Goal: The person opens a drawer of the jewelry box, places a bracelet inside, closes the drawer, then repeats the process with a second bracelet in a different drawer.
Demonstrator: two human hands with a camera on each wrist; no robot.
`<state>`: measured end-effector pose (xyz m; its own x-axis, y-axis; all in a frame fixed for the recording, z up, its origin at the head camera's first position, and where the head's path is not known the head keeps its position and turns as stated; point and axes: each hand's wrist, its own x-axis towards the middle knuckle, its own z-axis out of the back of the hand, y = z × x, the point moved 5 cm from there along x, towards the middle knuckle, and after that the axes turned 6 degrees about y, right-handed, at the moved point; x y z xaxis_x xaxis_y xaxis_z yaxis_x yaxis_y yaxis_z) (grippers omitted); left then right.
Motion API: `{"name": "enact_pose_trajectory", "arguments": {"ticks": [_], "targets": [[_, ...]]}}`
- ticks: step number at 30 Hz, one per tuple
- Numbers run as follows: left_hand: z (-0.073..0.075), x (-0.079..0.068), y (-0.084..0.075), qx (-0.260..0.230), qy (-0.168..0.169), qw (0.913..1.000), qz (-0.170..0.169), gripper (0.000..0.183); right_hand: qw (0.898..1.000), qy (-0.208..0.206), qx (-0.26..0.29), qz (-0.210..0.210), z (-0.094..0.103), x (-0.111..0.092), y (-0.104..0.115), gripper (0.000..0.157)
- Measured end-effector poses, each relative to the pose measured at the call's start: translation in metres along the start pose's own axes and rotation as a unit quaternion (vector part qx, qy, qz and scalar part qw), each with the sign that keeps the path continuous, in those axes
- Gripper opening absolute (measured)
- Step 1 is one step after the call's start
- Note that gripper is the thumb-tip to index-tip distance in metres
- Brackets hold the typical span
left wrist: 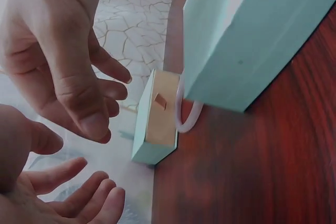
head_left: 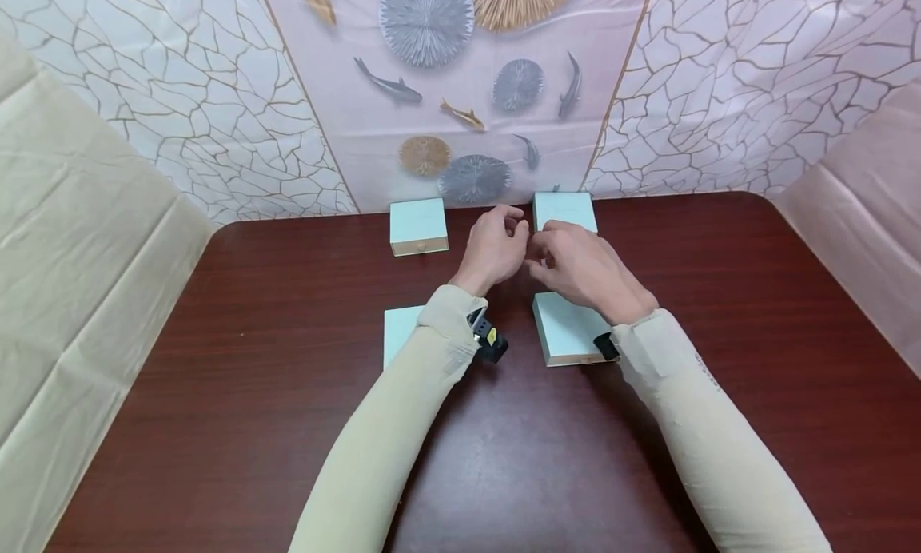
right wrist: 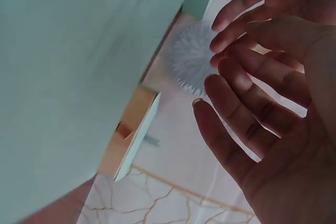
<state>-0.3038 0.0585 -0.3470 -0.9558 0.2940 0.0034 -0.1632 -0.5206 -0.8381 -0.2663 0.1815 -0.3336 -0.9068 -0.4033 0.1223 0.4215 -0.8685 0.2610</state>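
Note:
Facing each other over the middle of the table are my left hand (head_left: 496,245) and my right hand (head_left: 586,267). The fingers of both are loosely bent, and no object shows between them. Behind the right hand stands a pale mint drawer box (head_left: 564,208), its tan front with a small tab visible in the left wrist view. Below that hand lies another mint box (head_left: 572,333), partly covered by the wrist. A whitish ring (left wrist: 182,127), like a bangle, shows between these two boxes in the left wrist view; the near box hides part of it.
A third mint drawer box (head_left: 419,224) stands at the back left. The left sleeve partly covers a fourth box (head_left: 401,333). All are on a dark red-brown table (head_left: 288,393), with a patterned cloth (head_left: 245,105) hanging behind.

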Motion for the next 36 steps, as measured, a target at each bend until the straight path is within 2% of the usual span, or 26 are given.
{"name": "enact_pose_trajectory", "arguments": {"ticks": [4,8,12,19,28,32,36], "targets": [[-0.008,0.004,0.0,-0.013,-0.003,0.9999,0.004,0.037,1.0,0.005,0.006,-0.007,0.003,-0.003,-0.015,0.016],[-0.014,0.009,-0.004,-0.009,0.011,0.9998,0.011,0.038,1.0,0.006,0.005,-0.017,0.01,-0.005,-0.027,0.022],[-0.019,0.013,-0.007,-0.007,0.023,0.9996,0.016,0.039,0.999,0.008,0.005,-0.034,0.014,-0.009,-0.038,0.019],[-0.03,0.016,-0.007,-0.005,0.038,0.9978,0.054,0.049,0.999,0.023,0.015,-0.032,0.011,-0.01,-0.049,0.02],[-0.035,0.025,-0.003,-0.013,0.064,0.9965,0.052,0.052,0.997,0.025,0.062,-0.026,0.017,-0.009,-0.066,0.018],[-0.035,0.029,-0.001,-0.024,0.074,0.9957,0.049,0.051,0.998,0.024,0.056,-0.026,0.018,-0.006,-0.071,0.016],[-0.036,0.034,-0.002,-0.028,0.063,0.9964,0.049,0.051,0.999,0.014,0.038,-0.031,0.017,-0.002,-0.078,0.013]]}}
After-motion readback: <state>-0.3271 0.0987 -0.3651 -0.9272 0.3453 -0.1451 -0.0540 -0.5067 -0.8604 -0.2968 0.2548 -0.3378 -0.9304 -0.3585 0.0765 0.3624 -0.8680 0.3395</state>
